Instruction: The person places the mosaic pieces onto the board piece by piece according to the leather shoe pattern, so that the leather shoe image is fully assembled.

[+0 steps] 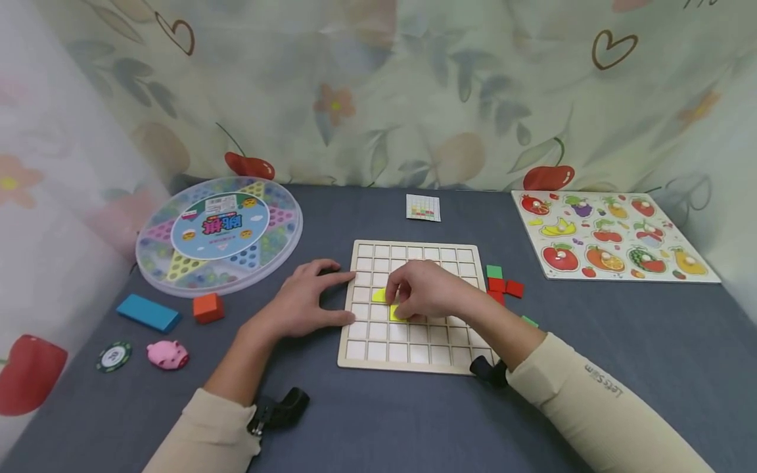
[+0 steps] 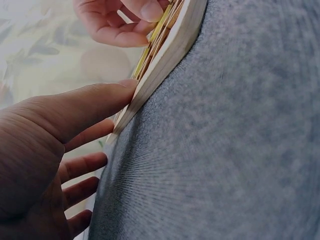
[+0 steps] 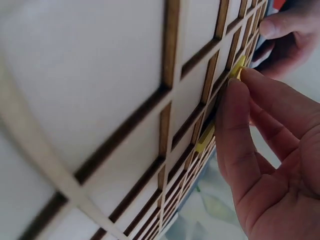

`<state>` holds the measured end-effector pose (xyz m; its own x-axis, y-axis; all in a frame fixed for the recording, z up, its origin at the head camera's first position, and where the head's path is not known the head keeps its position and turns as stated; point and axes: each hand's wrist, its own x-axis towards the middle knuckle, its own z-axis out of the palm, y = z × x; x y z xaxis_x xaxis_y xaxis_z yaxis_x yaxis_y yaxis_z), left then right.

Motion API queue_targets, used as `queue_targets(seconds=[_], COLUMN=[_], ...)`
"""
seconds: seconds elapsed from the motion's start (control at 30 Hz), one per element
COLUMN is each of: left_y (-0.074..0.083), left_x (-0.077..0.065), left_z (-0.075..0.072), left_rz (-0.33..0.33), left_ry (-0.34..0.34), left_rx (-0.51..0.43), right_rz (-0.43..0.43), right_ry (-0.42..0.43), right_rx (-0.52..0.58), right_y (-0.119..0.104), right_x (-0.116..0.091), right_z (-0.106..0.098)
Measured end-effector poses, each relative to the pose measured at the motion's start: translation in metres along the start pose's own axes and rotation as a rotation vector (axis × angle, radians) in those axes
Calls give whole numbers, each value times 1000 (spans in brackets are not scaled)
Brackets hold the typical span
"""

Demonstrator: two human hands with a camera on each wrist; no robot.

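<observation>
A wooden grid board point(image 1: 408, 364) with white cells lies in the middle of the table. My right hand point(image 1: 427, 289) is over its left half, thumb and finger pinching a yellow square tile point(image 3: 237, 68). Another yellow tile point(image 3: 206, 138) sits in the grid close by, partly behind the fingers. My left hand point(image 1: 309, 299) is at the board's left edge, its thumb point(image 2: 112, 95) touching the rim and its other fingers extended. Red tiles point(image 1: 514, 288) and a green tile point(image 1: 494, 272) lie on the cloth right of the board; the right forearm partly covers another green tile point(image 1: 529, 321).
A round Chinese checkers case point(image 1: 278, 253) is at the back left. Below it are a blue block point(image 1: 148, 313), an orange block point(image 1: 208, 308), a pink pig point(image 1: 168, 355) and a poker chip point(image 1: 114, 357). A small pattern card point(image 1: 422, 207) and a fruit puzzle board point(image 1: 615, 236) lie behind.
</observation>
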<state>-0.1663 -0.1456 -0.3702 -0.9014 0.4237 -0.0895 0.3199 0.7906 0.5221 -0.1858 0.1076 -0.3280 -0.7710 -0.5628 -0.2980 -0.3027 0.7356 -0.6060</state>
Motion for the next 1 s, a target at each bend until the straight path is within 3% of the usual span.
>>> queue_targets(seconds=[0.37, 0.47, 0.7, 1.0], left_y=[2, 2, 1, 3], left_x=[0, 1, 1, 0], left_z=[-2, -1, 3, 1], left_rz=[-2, 0, 2, -17], left_ry=[4, 8, -4, -2], left_rx=[-2, 0, 1, 16], right_rz=[-34, -64, -52, 1], right_ry=[60, 44, -24, 46], right_rx=[-128, -77, 165, 136], right_y=[-5, 1, 30, 67], right_x=[-6, -12, -39, -80], right_z=[0, -5, -20, -42])
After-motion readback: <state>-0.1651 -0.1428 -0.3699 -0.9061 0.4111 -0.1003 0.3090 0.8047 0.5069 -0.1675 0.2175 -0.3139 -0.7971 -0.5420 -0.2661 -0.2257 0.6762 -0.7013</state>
